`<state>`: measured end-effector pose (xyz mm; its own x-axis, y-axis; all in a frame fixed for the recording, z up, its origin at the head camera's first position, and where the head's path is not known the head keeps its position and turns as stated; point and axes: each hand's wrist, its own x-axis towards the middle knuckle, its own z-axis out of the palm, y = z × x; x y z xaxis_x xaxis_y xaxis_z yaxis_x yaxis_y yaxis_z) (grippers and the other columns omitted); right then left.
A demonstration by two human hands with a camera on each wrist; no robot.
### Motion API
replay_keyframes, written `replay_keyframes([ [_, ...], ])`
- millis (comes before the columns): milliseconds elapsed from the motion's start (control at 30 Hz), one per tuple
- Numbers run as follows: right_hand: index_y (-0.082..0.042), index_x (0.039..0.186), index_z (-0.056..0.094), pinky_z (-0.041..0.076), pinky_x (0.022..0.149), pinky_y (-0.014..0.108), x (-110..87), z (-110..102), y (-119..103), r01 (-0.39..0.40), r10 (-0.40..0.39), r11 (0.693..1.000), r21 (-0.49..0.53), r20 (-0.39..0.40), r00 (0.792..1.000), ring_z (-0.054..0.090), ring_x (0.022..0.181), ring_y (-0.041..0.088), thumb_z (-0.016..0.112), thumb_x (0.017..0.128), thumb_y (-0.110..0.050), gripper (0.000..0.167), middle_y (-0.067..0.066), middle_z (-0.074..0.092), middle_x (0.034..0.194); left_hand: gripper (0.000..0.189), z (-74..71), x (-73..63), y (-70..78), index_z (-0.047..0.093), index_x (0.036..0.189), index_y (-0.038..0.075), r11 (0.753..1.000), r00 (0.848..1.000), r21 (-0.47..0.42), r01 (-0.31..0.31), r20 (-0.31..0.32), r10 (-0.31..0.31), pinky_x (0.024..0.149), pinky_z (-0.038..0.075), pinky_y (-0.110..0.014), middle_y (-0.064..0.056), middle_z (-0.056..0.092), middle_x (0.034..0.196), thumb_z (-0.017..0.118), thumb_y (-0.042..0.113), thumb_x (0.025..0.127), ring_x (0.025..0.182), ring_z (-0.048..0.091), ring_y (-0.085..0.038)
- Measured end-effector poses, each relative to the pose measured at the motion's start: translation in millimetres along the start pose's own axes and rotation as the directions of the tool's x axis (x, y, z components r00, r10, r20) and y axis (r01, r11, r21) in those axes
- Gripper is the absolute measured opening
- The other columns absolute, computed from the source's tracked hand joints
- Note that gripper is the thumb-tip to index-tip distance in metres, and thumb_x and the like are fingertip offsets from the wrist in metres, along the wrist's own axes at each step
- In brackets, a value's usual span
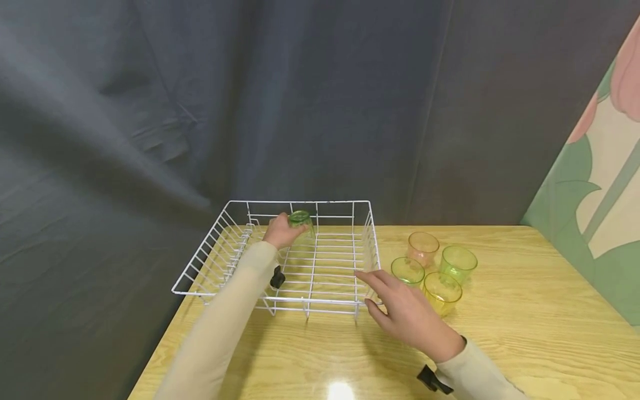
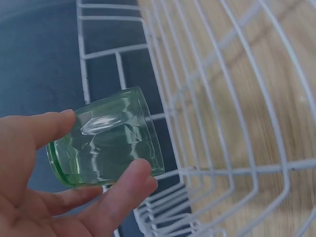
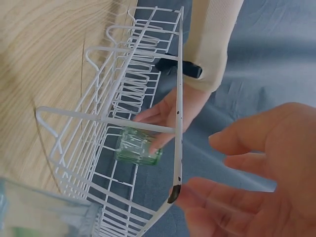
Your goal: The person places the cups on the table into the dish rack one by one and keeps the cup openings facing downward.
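My left hand [image 1: 280, 232] grips a green glass [image 2: 106, 140] between thumb and fingers, inside the back part of a white wire dish rack [image 1: 300, 201]. The glass is upside down, its thick base up and its mouth toward the rack's wires. At the rack's front right corner is my right hand [image 1: 405, 311], fingers loosely spread and holding nothing. One of its fingertips is right at the rack's rim [image 3: 178, 123] in the right wrist view. Just beyond this hand stand a yellow glass [image 1: 442, 294] and a green-tinted glass [image 1: 407, 270].
Behind those two, a pink glass [image 1: 423, 249] and another green glass [image 1: 459, 264] stand upright on the wooden table [image 1: 525, 311]. A dark curtain [image 1: 325, 111] hangs behind the rack. On the right is a panel [image 1: 595, 222] with a flower pattern.
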<state>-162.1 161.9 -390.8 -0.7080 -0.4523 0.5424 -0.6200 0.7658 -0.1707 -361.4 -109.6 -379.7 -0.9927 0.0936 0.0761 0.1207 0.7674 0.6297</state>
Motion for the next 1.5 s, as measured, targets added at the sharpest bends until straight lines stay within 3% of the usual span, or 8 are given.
replay_keyframes([
  [167, -0.016, 0.129, 0.064, 0.044, 0.049, 0.020, -1.8, -1.1, -1.8, 0.019, -0.019, 1.000, -0.001, -0.002, 1.000, 0.067, 0.082, 0.014, 0.076, 0.086, -0.016, 0.045, 0.000, 0.067, 0.117, 0.063, 6.8, 10.3, -10.1, 0.053, 0.126, -0.009, 0.998, 1.000, 0.062, 0.023, -0.007, -0.023, 0.098, 0.051, -0.050, -0.029, 0.063, 0.119, 0.069, 0.042, 0.092, 0.113, 0.062, -0.042],
  [433, -0.017, 0.111, 0.072, 0.048, 0.053, 0.022, -4.1, -0.5, -1.2, 0.055, -0.056, 0.998, -0.030, -0.007, 0.998, 0.068, 0.086, 0.015, 0.078, 0.083, -0.014, 0.028, 0.002, 0.067, 0.116, 0.059, 18.1, 17.4, -19.1, 0.053, 0.124, -0.012, 0.994, 0.999, 0.093, 0.048, -0.014, -0.047, 0.099, 0.050, -0.049, -0.030, 0.062, 0.120, 0.072, 0.033, 0.091, 0.113, 0.062, -0.043],
  [600, -0.018, 0.108, 0.072, 0.042, 0.049, 0.017, -5.9, 0.5, -1.6, 0.036, -0.036, 0.999, -0.006, 0.000, 0.999, 0.066, 0.081, 0.012, 0.080, 0.083, -0.014, 0.027, 0.002, 0.066, 0.117, 0.059, 22.8, 18.9, -23.5, 0.052, 0.125, -0.012, 0.995, 0.999, 0.089, 0.044, -0.004, -0.043, 0.098, 0.051, -0.049, -0.030, 0.062, 0.118, 0.073, 0.032, 0.091, 0.110, 0.062, -0.042],
  [867, -0.018, 0.107, 0.072, 0.049, 0.054, 0.023, -5.8, 0.2, -0.1, 0.036, -0.036, 0.999, -0.030, 0.007, 0.999, 0.068, 0.089, 0.017, 0.078, 0.083, -0.015, 0.025, 0.003, 0.067, 0.117, 0.064, 23.3, 18.6, -22.8, 0.049, 0.130, -0.011, 0.994, 0.998, 0.090, 0.054, 0.017, -0.056, 0.098, 0.051, -0.048, -0.030, 0.060, 0.122, 0.073, 0.034, 0.091, 0.111, 0.061, -0.041],
  [1033, -0.015, 0.108, 0.072, 0.052, 0.057, 0.026, -4.2, -1.7, 1.1, 0.025, -0.025, 0.999, -0.021, 0.018, 1.000, 0.068, 0.091, 0.019, 0.077, 0.084, -0.013, 0.025, 0.006, 0.067, 0.117, 0.073, 16.3, 15.8, -20.0, 0.041, 0.139, -0.011, 0.996, 0.996, 0.067, 0.063, 0.054, -0.066, 0.088, 0.057, -0.044, -0.033, 0.057, 0.126, 0.072, 0.035, 0.092, 0.092, 0.071, -0.036],
  [1267, -0.010, 0.111, 0.071, 0.050, 0.054, 0.025, 0.0, -10.7, 15.4, -0.067, 0.067, 0.997, -0.024, 0.001, 0.998, 0.067, 0.086, 0.018, 0.073, 0.087, -0.010, 0.024, 0.005, 0.067, 0.112, 0.080, -14.8, 1.4, -0.8, 0.030, 0.147, -0.005, 0.997, 0.991, 0.065, 0.041, 0.126, -0.049, 0.086, 0.058, -0.042, -0.036, 0.043, 0.144, 0.067, 0.041, 0.094, 0.071, 0.073, -0.030],
  [1433, -0.006, 0.111, 0.070, 0.046, 0.050, 0.025, -1.2, -17.8, 34.8, -0.148, 0.147, 0.988, -0.033, -0.019, 0.989, 0.064, 0.075, 0.018, 0.070, 0.087, -0.008, 0.024, 0.008, 0.065, 0.107, 0.082, -36.2, -26.5, 19.7, 0.021, 0.154, 0.001, 0.997, 0.981, 0.073, 0.003, 0.194, -0.017, 0.080, 0.058, -0.041, -0.031, 0.038, 0.151, 0.062, 0.043, 0.097, 0.064, 0.072, -0.023],
  [1500, -0.004, 0.112, 0.069, 0.046, 0.051, 0.028, -3.0, -19.7, 42.3, -0.188, 0.188, 0.982, -0.027, -0.014, 0.982, 0.060, 0.070, 0.016, 0.068, 0.088, -0.008, 0.024, 0.012, 0.064, 0.107, 0.081, -42.1, -42.1, 26.7, 0.022, 0.154, 0.001, 0.996, 0.980, 0.080, -0.038, 0.197, 0.021, 0.074, 0.059, -0.041, -0.030, 0.048, 0.143, 0.060, 0.044, 0.098, 0.063, 0.071, -0.022],
])
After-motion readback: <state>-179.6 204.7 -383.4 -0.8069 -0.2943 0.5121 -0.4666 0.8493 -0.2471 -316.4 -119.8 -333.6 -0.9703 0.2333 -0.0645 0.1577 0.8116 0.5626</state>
